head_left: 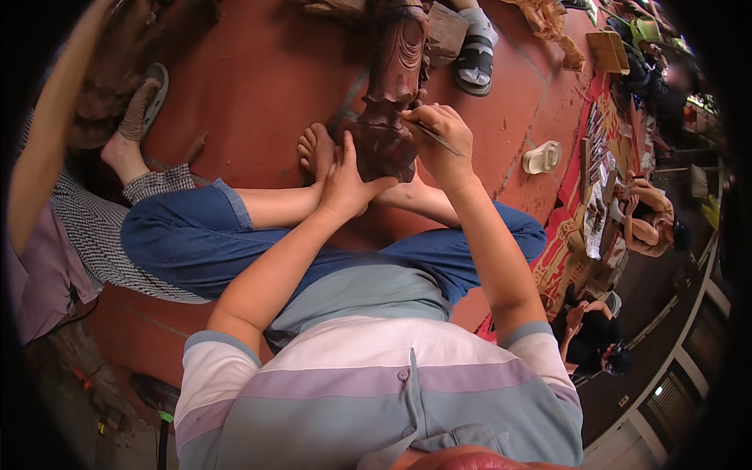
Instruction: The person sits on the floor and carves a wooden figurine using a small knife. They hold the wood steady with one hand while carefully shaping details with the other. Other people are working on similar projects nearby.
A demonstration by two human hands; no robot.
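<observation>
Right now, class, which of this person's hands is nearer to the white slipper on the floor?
Right. The right hand, holding a thin tool, is left of the white slipper; the left hand is farther left, at the dark carving.

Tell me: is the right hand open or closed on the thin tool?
Closed: the right hand holds the thin tool, which protrudes from its grip beside the dark wood carving.

The head view looked steeply down (a wide fisheye, dark at its rim) from close above the striped shirt (329, 392), past left hand (348, 188) and right hand (446, 142) to red floor (243, 94).
</observation>
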